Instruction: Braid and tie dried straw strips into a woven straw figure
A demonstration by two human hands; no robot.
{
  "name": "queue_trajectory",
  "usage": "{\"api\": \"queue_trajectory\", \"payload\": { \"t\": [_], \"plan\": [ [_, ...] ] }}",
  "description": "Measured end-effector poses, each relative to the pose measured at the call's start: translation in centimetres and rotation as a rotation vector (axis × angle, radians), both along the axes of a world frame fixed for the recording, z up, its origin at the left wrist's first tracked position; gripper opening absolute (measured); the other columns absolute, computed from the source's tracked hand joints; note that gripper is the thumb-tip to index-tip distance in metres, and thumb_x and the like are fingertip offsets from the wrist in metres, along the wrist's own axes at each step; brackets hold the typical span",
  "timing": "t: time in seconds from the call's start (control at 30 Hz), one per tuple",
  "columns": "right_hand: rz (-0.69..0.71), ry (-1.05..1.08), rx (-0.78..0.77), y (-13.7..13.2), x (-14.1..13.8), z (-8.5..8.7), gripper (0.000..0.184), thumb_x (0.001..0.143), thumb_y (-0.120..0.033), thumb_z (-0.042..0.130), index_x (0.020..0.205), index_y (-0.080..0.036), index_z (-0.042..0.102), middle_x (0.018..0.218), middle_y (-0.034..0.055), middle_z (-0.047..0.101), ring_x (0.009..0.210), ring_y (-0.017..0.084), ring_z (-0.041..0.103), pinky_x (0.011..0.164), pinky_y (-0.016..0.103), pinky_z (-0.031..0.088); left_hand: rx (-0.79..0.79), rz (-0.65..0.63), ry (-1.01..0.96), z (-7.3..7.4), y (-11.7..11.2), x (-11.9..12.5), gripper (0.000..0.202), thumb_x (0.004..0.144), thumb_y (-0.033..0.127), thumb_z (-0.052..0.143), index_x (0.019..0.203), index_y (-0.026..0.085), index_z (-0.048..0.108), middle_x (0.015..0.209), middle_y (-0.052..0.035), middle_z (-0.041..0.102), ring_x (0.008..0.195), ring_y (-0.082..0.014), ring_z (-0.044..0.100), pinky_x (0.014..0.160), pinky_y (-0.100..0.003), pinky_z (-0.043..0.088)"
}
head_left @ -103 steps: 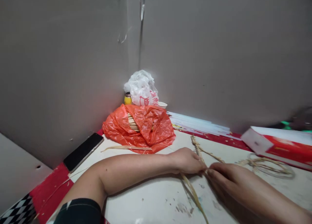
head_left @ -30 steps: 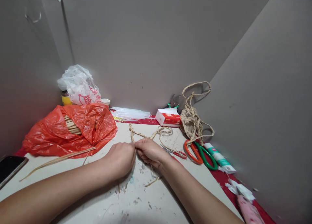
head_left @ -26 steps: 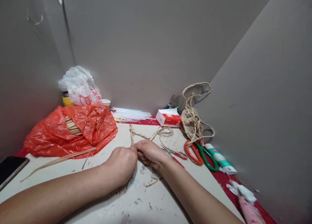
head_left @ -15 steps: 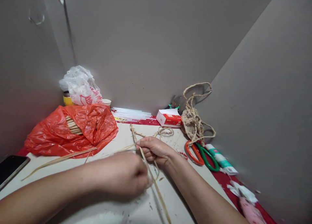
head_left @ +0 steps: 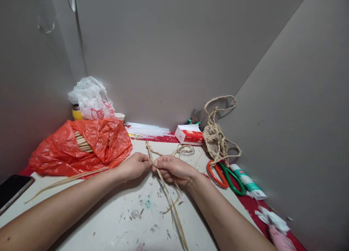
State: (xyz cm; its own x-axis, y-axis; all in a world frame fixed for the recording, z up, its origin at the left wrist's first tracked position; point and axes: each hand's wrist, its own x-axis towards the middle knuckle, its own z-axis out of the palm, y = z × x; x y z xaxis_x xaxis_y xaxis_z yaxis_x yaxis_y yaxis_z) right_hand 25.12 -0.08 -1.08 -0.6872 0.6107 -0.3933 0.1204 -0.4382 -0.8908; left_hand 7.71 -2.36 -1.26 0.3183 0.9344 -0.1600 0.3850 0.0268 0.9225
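My left hand (head_left: 135, 167) and my right hand (head_left: 176, 170) meet over the middle of the white board (head_left: 117, 222), their fingertips pinched close together. Both are closed on a thin twisted cord of dried straw (head_left: 148, 149), whose finished end stretches away beyond my fingers. From under my right hand, long flat straw strands (head_left: 173, 207) trail down towards the near edge. The exact crossing of strands is hidden by my fingertips. A small coil of cord (head_left: 186, 149) lies just past my right hand.
At left, a red plastic bag (head_left: 57, 149) holds thin sticks, with loose straw (head_left: 64, 180) beside it and a phone (head_left: 13, 191) nearer. Rightward are a bundle of braided rope (head_left: 215, 138), scissors with orange and green handles (head_left: 231, 180), a tube (head_left: 248, 182) and a red-white box (head_left: 191, 134).
My left hand has moved up and away from me, from a blurred position above the board to the cord beside my right hand. My right hand keeps its pinch in about the same place.
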Motion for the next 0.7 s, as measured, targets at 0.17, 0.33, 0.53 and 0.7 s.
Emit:
{"api": "queue_trajectory", "payload": {
  "t": [0.17, 0.33, 0.53, 0.7],
  "plan": [
    [0.045, -0.149, 0.248, 0.0, 0.3, 0.1, 0.023, 0.076, -0.036, 0.058, 0.071, -0.013, 0.058, 0.041, -0.0102, 0.030, 0.035, 0.003, 0.019, 0.034, 0.019, 0.012, 0.049, -0.022, 0.136, 0.7, 0.3, -0.4, 0.024, 0.072, 0.030, 0.048, 0.069, 0.013, 0.065, 0.055, 0.0024, 0.054, 0.049, -0.0086, 0.036, 0.050, -0.021, 0.026],
    [0.042, -0.391, 0.541, -0.4, -0.1, 0.4, 0.022, 0.077, -0.031, 0.054, 0.073, -0.012, 0.064, 0.048, -0.0058, 0.040, 0.042, 0.005, 0.029, 0.040, 0.019, 0.021, -0.016, -0.035, 0.114, 0.6, 0.1, -0.2, 0.027, 0.072, 0.033, 0.049, 0.063, 0.013, 0.064, 0.055, 0.0014, 0.056, 0.048, -0.0077, 0.035, 0.048, -0.020, 0.025],
    [0.031, -0.566, 0.635, -0.9, -0.2, 1.2, 0.020, 0.075, -0.030, 0.052, 0.070, -0.013, 0.061, 0.051, -0.0038, 0.045, 0.046, 0.007, 0.036, 0.043, 0.019, 0.027, -0.060, 0.006, 0.083, 0.0, 0.1, -0.2, 0.026, 0.069, 0.039, 0.054, 0.058, 0.015, 0.055, 0.048, 0.0058, 0.042, 0.046, -0.0070, 0.029, 0.047, -0.021, 0.021],
    [-0.016, -0.610, 0.689, -0.9, 0.1, 1.9, 0.014, 0.072, -0.021, 0.049, 0.062, -0.014, 0.056, 0.048, -0.0040, 0.044, 0.044, 0.007, 0.036, 0.042, 0.019, 0.026, -0.018, -0.003, 0.062, -0.6, 0.3, -0.2, 0.025, 0.070, 0.037, 0.051, 0.057, 0.016, 0.052, 0.048, 0.0061, 0.037, 0.046, -0.0071, 0.028, 0.046, -0.022, 0.021]
  ]
}}
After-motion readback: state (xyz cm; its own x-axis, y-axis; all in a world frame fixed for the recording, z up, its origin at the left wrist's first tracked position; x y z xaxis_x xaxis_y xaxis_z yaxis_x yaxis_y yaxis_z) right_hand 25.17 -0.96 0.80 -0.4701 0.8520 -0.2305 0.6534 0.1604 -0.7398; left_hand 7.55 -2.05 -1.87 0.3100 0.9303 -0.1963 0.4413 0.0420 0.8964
